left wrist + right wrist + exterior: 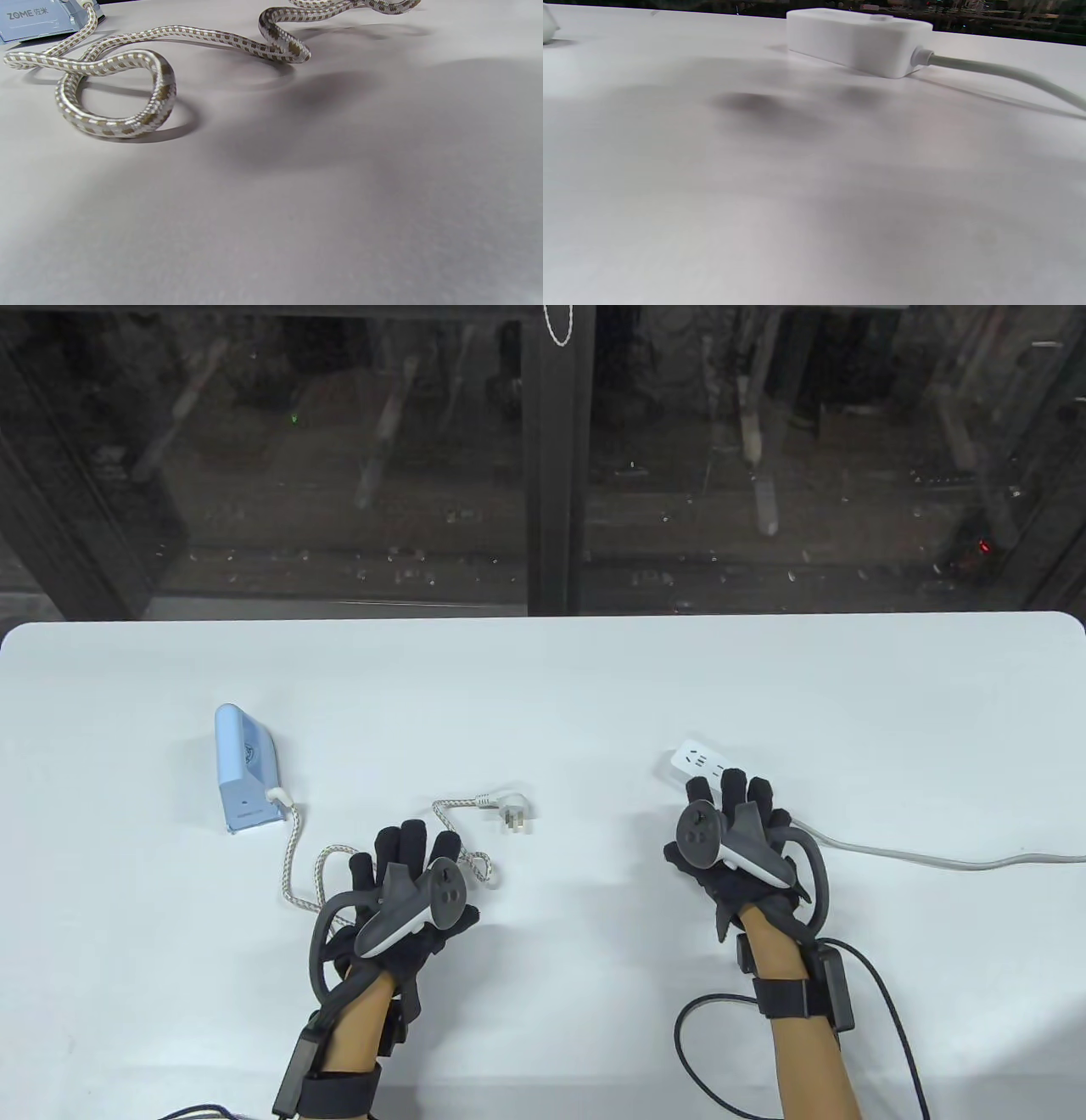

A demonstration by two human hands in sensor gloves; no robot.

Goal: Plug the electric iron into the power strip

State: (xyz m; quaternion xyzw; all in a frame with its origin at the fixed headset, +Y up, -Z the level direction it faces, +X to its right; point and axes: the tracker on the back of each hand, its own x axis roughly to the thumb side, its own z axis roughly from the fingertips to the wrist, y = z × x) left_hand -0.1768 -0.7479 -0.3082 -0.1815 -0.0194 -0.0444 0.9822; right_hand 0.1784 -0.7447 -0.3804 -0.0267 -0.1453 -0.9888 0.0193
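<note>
The light blue electric iron (246, 770) stands at the table's left; its base shows in the left wrist view (38, 19). Its braided cord (293, 848) loops across the table to a white plug (513, 816) lying loose, prongs showing. The cord loops fill the left wrist view (127, 63). My left hand (407, 857) is open, fingers spread over the cord loops, holding nothing. The white power strip (700, 759) lies at the right; it also shows in the right wrist view (857, 40). My right hand (734, 806) is open, its fingers over the strip's near end, holding nothing.
The strip's grey cable (933, 858) runs off to the right edge, also seen in the right wrist view (1001, 72). The white table (543, 687) ends at a dark glass wall at the back. Glove cables trail at the near edge.
</note>
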